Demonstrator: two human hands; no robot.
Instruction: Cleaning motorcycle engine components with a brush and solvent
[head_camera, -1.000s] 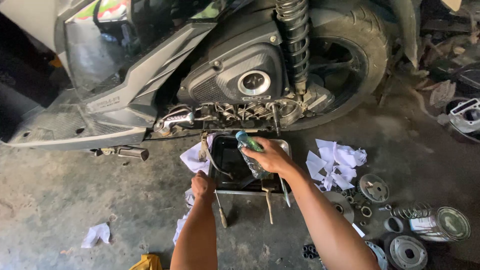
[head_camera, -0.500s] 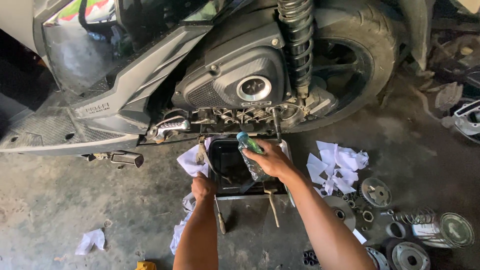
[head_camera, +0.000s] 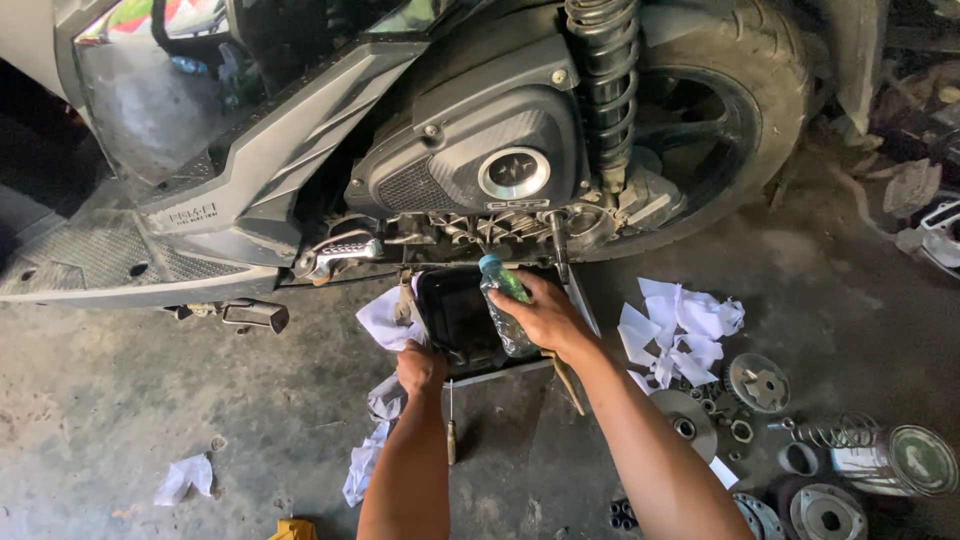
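Note:
A grey scooter (head_camera: 470, 150) stands on the concrete floor, its engine side facing me. Below the engine sits a dark square drain tray (head_camera: 455, 312) on a metal frame. My right hand (head_camera: 545, 315) is shut on a clear plastic bottle (head_camera: 503, 300) with a blue cap, held tilted over the tray. My left hand (head_camera: 420, 368) grips the tray's near left corner, beside a white rag (head_camera: 385, 320).
Crumpled white paper (head_camera: 680, 325) lies right of the tray. Metal clutch parts, a spring (head_camera: 825, 432) and round discs (head_camera: 760, 382) are spread at lower right. A screwdriver (head_camera: 452, 435) lies near my left arm. More paper scraps (head_camera: 183, 476) lie at lower left.
The view has shifted slightly as my head moved. Both hands stay at the tray, the right still holding the bottle over it.

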